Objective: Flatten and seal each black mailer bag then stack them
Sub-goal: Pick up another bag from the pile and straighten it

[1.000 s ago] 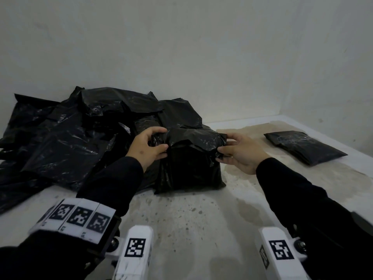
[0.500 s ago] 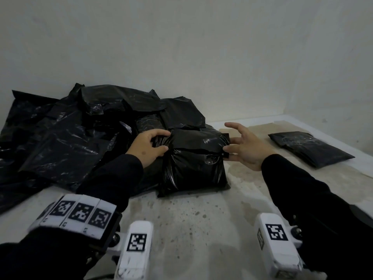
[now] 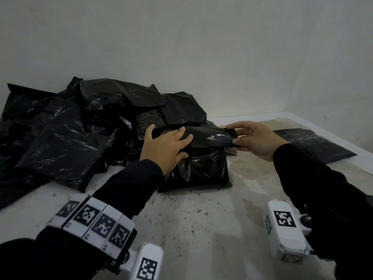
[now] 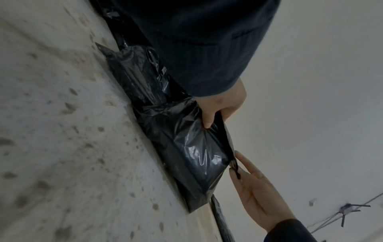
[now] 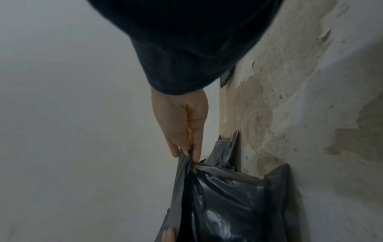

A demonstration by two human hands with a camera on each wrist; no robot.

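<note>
A: Mailer on the surface is being sealed: the flap is pressed under the flat left hand and its end pinched by the right hand.

B: Next, the flap should be smoothed shut. Half a second ago, the right hand was spread, gripping nothing.

Dim, flat light; faint sheen on black plastic; wrist views soft, noisy, strongly warped at edges.

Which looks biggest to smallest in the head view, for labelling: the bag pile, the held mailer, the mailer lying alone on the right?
1. bag pile
2. held mailer
3. lone mailer, though it lies farther off, so unsure.
</note>
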